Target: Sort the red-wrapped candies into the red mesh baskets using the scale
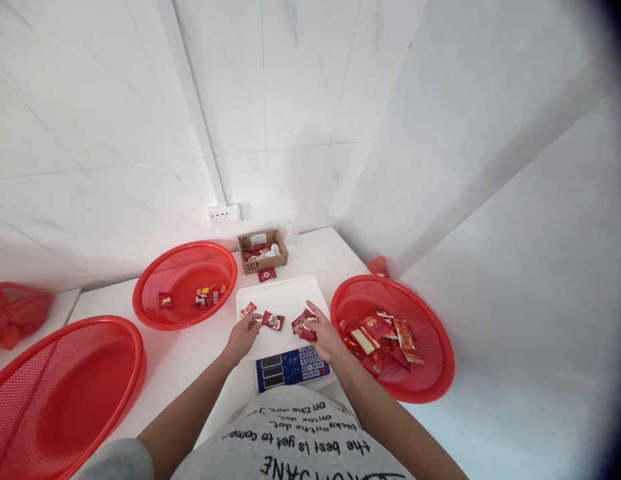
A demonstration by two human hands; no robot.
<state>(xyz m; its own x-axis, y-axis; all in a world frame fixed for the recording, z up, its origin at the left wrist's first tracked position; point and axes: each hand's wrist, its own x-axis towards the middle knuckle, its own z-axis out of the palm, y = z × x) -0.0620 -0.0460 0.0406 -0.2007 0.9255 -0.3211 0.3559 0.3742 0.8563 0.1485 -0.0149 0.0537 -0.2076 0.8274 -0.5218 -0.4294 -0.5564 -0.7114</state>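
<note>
Over the white scale tray [283, 291], my left hand [243, 339] pinches the left edge of a small red packet [273, 321] with pale print. My right hand [326, 337] is closed on similar red packets [304, 325], which overlap so that I cannot tell how many there are. Behind my left fingertips, a red-and-white packet [249, 309] lies on the tray's left side. The blue keypad panel [291, 367] of the scale shows in front of the tray, close to my body.
At right stands a red mesh basket [443, 347] holding several packets. Another red basket [150, 283] at back left has a few packets, and a larger one [133, 373] sits nearer. A cardboard box [251, 267] of packets is behind the tray, with a red packet [267, 274] before it.
</note>
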